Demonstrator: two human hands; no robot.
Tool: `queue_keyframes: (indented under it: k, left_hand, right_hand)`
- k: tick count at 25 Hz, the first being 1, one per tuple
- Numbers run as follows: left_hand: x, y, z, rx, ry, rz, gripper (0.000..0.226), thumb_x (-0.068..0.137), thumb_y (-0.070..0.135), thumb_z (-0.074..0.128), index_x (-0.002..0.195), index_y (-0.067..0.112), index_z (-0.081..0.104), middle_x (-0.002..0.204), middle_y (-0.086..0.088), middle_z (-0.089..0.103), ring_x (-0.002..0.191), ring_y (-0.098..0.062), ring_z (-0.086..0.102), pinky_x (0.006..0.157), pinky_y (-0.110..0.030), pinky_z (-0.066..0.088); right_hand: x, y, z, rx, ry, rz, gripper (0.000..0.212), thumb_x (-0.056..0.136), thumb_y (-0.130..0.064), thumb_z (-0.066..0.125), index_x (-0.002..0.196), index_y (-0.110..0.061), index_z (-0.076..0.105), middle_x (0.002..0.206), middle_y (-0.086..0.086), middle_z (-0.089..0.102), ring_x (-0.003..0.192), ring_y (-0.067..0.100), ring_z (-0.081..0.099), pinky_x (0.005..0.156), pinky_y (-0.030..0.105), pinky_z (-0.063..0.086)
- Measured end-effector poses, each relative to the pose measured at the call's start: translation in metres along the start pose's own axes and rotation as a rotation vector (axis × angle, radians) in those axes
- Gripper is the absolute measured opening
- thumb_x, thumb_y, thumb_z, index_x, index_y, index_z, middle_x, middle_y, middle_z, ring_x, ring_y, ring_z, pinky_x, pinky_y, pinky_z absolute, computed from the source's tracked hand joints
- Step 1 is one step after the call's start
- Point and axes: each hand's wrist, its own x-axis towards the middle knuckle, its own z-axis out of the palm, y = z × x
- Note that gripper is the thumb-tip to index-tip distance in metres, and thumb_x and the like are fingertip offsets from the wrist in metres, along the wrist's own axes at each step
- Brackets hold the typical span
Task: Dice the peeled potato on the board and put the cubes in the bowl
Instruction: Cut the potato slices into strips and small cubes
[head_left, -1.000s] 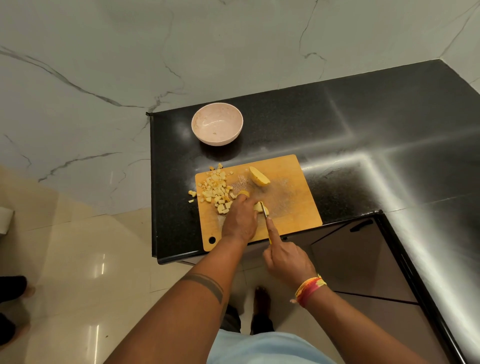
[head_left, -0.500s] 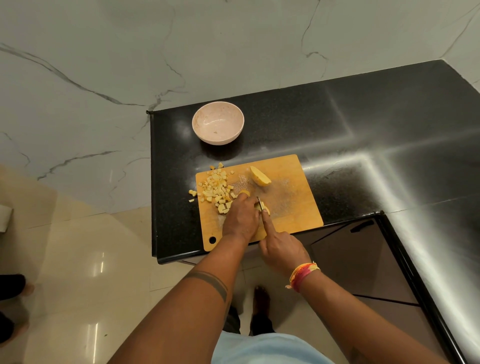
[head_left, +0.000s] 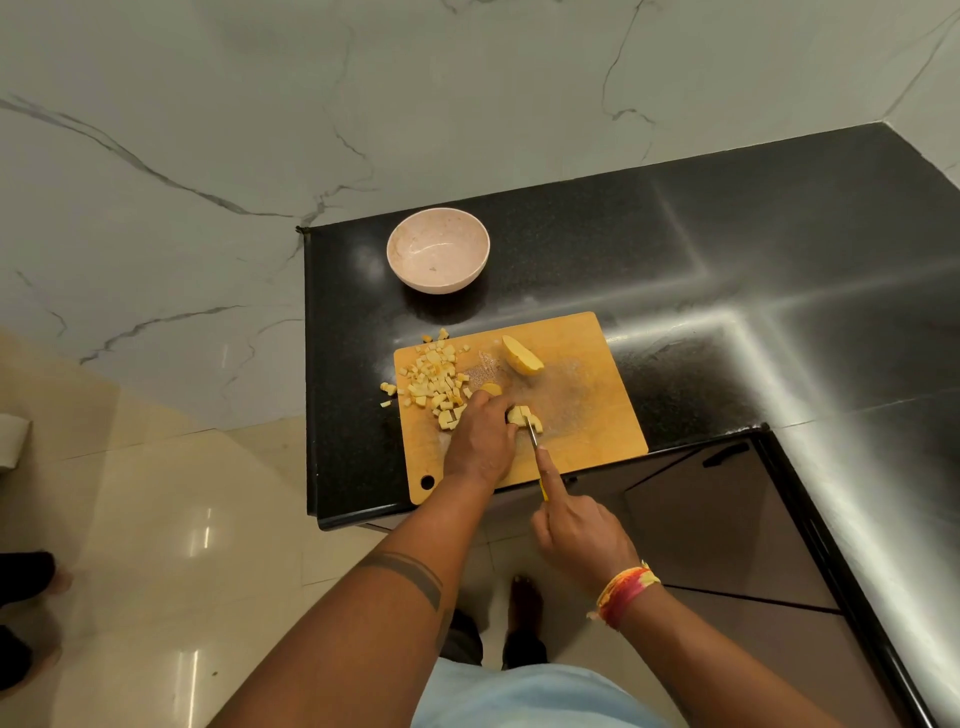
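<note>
Head camera, looking down from the person's own height, takes in a pale glossy tiled floor (head_left: 156, 519) on the left and a white marble wall with grey veins (head_left: 208, 130) beyond it. Right of that begins the black speckled stone counter (head_left: 727, 260), and on its far left part sits a round pale pink bowl (head_left: 438, 249), upright and well apart from the board, with no cubes in it. Nearer lies the rectangular light wooden cutting board (head_left: 587, 415), its hanging hole at the near left corner. A heap of small yellow potato cubes (head_left: 434, 379) covers the board's far left corner, a few of them spilled onto the counter just beside its left edge. The left hand (head_left: 480, 441) lies knuckles-up on the board, fingers curled down over the potato piece under the blade (head_left: 523, 415), pinning it. Just right of those fingers the small knife with a yellow handle (head_left: 535, 447) has its blade down in that piece. Farther back, a larger uncut potato wedge (head_left: 521, 356) rests apart near the board's far edge. The right hand (head_left: 576, 530) grips the knife handle, forefinger stretched along the blade's spine, and a red and yellow thread band (head_left: 626, 592) circles its wrist. A brown cabinet front with a dark handle (head_left: 727, 509) stands below the counter on the right.
</note>
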Motion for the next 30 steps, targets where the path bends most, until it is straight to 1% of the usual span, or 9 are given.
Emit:
queue_keyframes:
  k: [2, 6, 10, 12, 16, 19, 24, 28, 30]
  left_hand:
    - [0.000, -0.001, -0.001, 0.001, 0.001, -0.010, 0.031, 0.097, 0.012, 0.061, 0.127, 0.016, 0.066, 0.119, -0.002, 0.054, 0.110, -0.021, 0.055, 0.092, -0.030, 0.046]
    - [0.001, 0.000, -0.001, 0.007, 0.004, -0.022, 0.031, 0.097, 0.012, 0.061, 0.128, 0.014, 0.066, 0.120, -0.003, 0.055, 0.111, -0.022, 0.057, 0.093, -0.033, 0.049]
    - [0.002, 0.001, -0.001, 0.010, 0.004, -0.038, 0.027, 0.097, 0.014, 0.059, 0.123, 0.012, 0.067, 0.121, -0.004, 0.055, 0.110, -0.024, 0.057, 0.094, -0.037, 0.051]
    - [0.003, 0.002, -0.001, 0.024, 0.011, -0.036, 0.025, 0.098, 0.016, 0.059, 0.121, 0.012, 0.067, 0.121, -0.004, 0.054, 0.109, -0.023, 0.057, 0.092, -0.036, 0.051]
    - [0.001, 0.004, 0.000, 0.046, 0.026, -0.026, 0.024, 0.098, 0.018, 0.059, 0.120, 0.012, 0.066, 0.121, -0.003, 0.053, 0.110, -0.020, 0.056, 0.088, -0.028, 0.046]
    - [0.001, 0.003, 0.000, 0.042, 0.010, -0.026, 0.024, 0.098, 0.018, 0.061, 0.121, 0.013, 0.065, 0.122, -0.003, 0.053, 0.111, -0.021, 0.055, 0.089, -0.028, 0.044]
    - [0.002, -0.003, -0.001, 0.018, 0.004, -0.031, 0.023, 0.096, 0.016, 0.064, 0.118, 0.012, 0.066, 0.119, -0.002, 0.052, 0.107, -0.021, 0.057, 0.092, -0.031, 0.049]
    - [0.000, -0.005, 0.001, 0.034, 0.027, -0.035, 0.024, 0.097, 0.017, 0.063, 0.121, 0.013, 0.067, 0.121, -0.003, 0.053, 0.108, -0.020, 0.056, 0.090, -0.029, 0.045]
    - [0.000, -0.004, 0.000, 0.030, 0.038, -0.045, 0.025, 0.098, 0.016, 0.062, 0.121, 0.013, 0.067, 0.121, -0.003, 0.054, 0.108, -0.020, 0.056, 0.090, -0.030, 0.046]
  right_hand:
    - [0.013, -0.006, -0.003, -0.003, 0.001, -0.001, 0.081, 0.098, -0.026, 0.039, 0.162, -0.030, -0.011, 0.063, -0.002, 0.054, 0.052, 0.020, 0.050, 0.054, 0.036, 0.041]
    - [0.033, -0.011, -0.006, -0.007, -0.026, 0.000, 0.077, 0.099, -0.029, 0.038, 0.162, -0.028, -0.005, 0.067, 0.002, 0.056, 0.057, 0.024, 0.054, 0.061, 0.041, 0.050]
    - [0.039, -0.014, -0.007, -0.017, -0.031, -0.006, 0.076, 0.100, -0.029, 0.038, 0.162, -0.027, -0.006, 0.064, 0.001, 0.053, 0.055, 0.023, 0.054, 0.060, 0.040, 0.051]
    - [0.037, -0.012, -0.006, -0.028, -0.038, -0.003, 0.077, 0.100, -0.030, 0.038, 0.162, -0.028, -0.008, 0.064, 0.001, 0.054, 0.054, 0.023, 0.055, 0.059, 0.040, 0.052]
    - [0.019, -0.006, 0.000, -0.054, -0.060, 0.002, 0.082, 0.099, -0.030, 0.039, 0.161, -0.029, -0.016, 0.064, 0.000, 0.052, 0.052, 0.020, 0.050, 0.054, 0.035, 0.044]
    - [0.001, 0.002, 0.002, -0.041, -0.073, -0.006, 0.082, 0.099, -0.028, 0.039, 0.161, -0.029, -0.016, 0.062, -0.002, 0.055, 0.051, 0.018, 0.052, 0.049, 0.033, 0.039]
    - [0.001, 0.002, -0.002, -0.008, -0.015, -0.023, 0.083, 0.098, -0.026, 0.039, 0.161, -0.032, -0.014, 0.061, -0.002, 0.055, 0.051, 0.020, 0.053, 0.052, 0.037, 0.045]
    - [0.022, -0.004, -0.006, -0.033, -0.016, -0.041, 0.080, 0.099, -0.027, 0.039, 0.162, -0.028, -0.010, 0.063, -0.001, 0.054, 0.050, 0.018, 0.049, 0.048, 0.034, 0.037]
    - [0.028, -0.007, -0.007, -0.035, -0.027, -0.047, 0.079, 0.099, -0.028, 0.040, 0.162, -0.028, -0.008, 0.064, 0.000, 0.055, 0.051, 0.018, 0.051, 0.053, 0.036, 0.043]
